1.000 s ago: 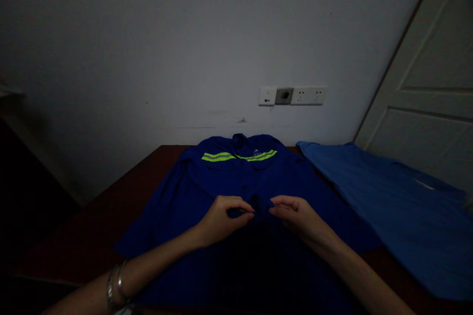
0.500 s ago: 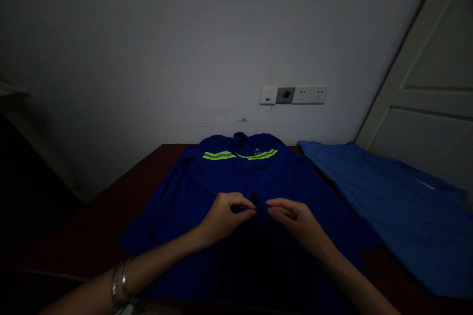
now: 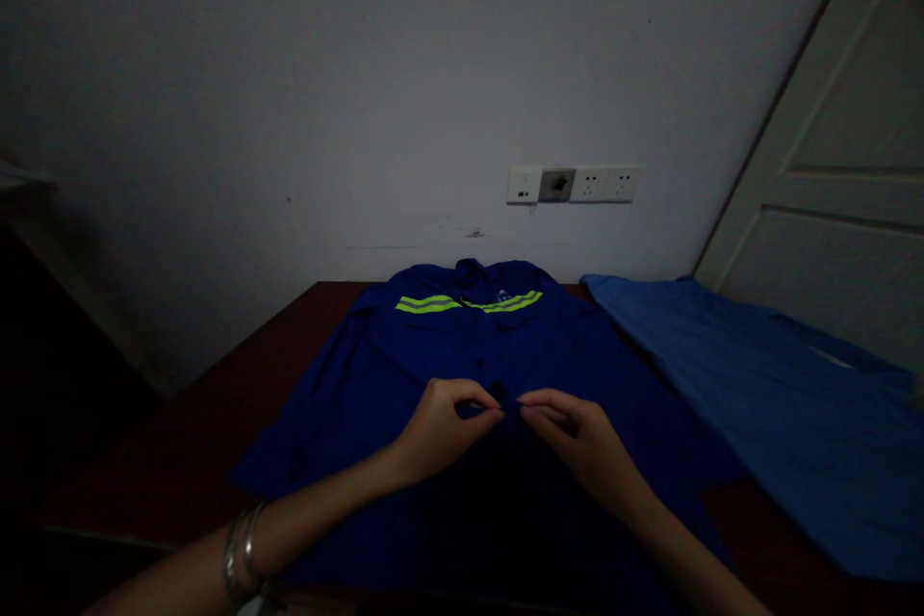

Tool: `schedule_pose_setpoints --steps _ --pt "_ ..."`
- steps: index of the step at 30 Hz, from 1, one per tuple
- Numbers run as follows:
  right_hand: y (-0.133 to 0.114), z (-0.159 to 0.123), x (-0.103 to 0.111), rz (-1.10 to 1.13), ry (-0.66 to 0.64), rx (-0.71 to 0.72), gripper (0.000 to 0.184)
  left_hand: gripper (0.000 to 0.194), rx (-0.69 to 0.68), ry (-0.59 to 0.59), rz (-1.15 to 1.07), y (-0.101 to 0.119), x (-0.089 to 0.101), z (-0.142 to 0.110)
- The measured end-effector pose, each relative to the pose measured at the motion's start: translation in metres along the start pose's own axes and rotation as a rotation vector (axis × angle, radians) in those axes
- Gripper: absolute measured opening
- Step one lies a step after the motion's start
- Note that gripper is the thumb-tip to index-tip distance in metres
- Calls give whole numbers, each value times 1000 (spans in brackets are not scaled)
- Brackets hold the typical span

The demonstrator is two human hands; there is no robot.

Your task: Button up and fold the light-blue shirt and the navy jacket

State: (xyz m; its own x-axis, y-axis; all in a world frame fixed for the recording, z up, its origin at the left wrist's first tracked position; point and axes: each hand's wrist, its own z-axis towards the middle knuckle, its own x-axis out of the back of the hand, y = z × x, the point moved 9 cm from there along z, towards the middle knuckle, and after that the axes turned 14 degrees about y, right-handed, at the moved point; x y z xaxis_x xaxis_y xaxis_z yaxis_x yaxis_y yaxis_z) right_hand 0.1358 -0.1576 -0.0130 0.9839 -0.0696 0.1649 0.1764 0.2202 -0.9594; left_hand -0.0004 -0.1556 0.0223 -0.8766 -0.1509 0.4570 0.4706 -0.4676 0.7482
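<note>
A dark blue work shirt [image 3: 433,356] with yellow-green reflective strips across the chest lies front up, its collar toward the wall. At the middle of its front, my left hand [image 3: 451,423] pinches a bit of the shirt's cloth between thumb and fingertips. Facing it, a small gap away, my right hand [image 3: 577,423] pinches the cloth too, with a raised fold between the two. Whether a button is in the fingers is too dark to tell. Two silver bangles [image 3: 242,553] circle my left wrist.
The shirt rests on a dark red-brown table [image 3: 267,346] set against a pale wall [image 3: 324,96]. A lighter blue garment [image 3: 757,395] lies spread at the right. Wall sockets [image 3: 574,185] sit above the table's back edge, and a panelled door [image 3: 844,154] stands at the right.
My hands have come slightly closer together over the shirt's front, both still pinching cloth. The shirt and the lighter garment lie as before; the view has shifted a little.
</note>
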Motion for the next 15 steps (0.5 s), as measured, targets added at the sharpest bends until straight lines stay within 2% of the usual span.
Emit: schedule_pose_setpoints --steps 8,15 --pt "4 2 4 41 31 -67 30 7 78 25 -21 -4 2 0" --pt "1 -1 2 -3 16 -28 26 7 95 45 -18 -5 3 -1"
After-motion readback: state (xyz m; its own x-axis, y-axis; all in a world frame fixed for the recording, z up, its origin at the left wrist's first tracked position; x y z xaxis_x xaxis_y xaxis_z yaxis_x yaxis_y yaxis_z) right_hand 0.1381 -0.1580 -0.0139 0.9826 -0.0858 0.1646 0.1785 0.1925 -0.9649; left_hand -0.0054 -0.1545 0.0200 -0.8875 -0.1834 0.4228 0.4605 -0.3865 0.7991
